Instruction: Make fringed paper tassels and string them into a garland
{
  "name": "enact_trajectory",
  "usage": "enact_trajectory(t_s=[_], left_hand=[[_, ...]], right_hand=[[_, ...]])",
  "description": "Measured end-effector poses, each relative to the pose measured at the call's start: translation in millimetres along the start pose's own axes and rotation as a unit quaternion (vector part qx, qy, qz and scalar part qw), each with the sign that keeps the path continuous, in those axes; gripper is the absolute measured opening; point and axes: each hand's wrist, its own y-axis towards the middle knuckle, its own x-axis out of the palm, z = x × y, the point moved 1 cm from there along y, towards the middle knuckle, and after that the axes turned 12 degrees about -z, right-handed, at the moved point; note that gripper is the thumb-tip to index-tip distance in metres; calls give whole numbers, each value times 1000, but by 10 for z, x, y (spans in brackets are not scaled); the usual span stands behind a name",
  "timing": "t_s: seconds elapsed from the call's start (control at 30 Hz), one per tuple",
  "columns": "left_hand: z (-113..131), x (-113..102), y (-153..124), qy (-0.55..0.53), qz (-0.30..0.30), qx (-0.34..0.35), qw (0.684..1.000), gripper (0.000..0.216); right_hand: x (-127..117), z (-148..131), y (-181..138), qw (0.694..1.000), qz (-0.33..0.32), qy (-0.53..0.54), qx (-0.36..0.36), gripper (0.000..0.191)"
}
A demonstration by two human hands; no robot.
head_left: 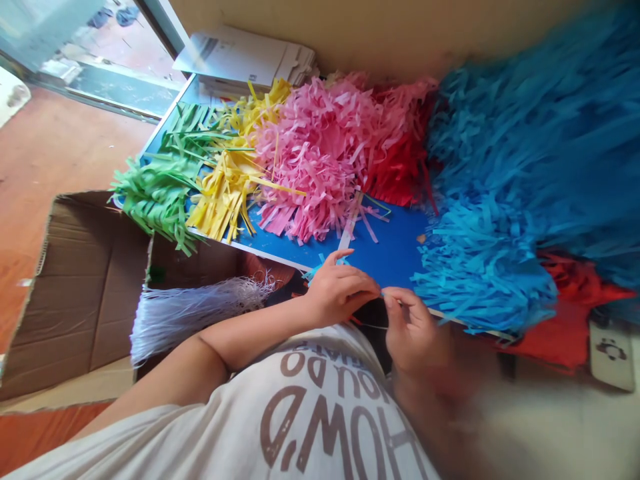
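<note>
My left hand (pixel 340 287) and my right hand (pixel 413 330) meet fingertip to fingertip just in front of the table edge. Both are closed in a pinch. A tiny bit of blue shows where the fingertips come together, but what they hold is too small to name. Light blue paper strips (pixel 313 272) stick out behind my left hand. To the right of my hands, a heap of light blue fringed tissue paper (pixel 485 267) lies on the blue table (pixel 395 250). Pink fringed paper (pixel 320 153) is piled beyond my left hand.
Yellow fringe (pixel 225 193), green fringe (pixel 165 187) and red fringe (pixel 397 170) lie along the table. Stacked papers (pixel 250 57) sit at the back. Below left, a cardboard box (pixel 75 287) stands beside white stringy strands (pixel 195 317). Red paper (pixel 555 333) hangs at the right.
</note>
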Motion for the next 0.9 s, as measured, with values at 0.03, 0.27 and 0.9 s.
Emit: enact_trajectory(t_s=[0.03, 0.27, 0.9], left_hand=[[-3, 7, 5, -70, -5, -39, 997, 23], [-28, 119, 51, -460, -14, -212, 862, 40], [-99, 77, -16, -36, -69, 18, 997, 22]], right_hand=[[-8, 17, 2, 1000, -6, 20, 4, 23], [-75, -14, 33, 999, -18, -46, 15, 17], [-176, 363, -74, 997, 9, -73, -39, 13]])
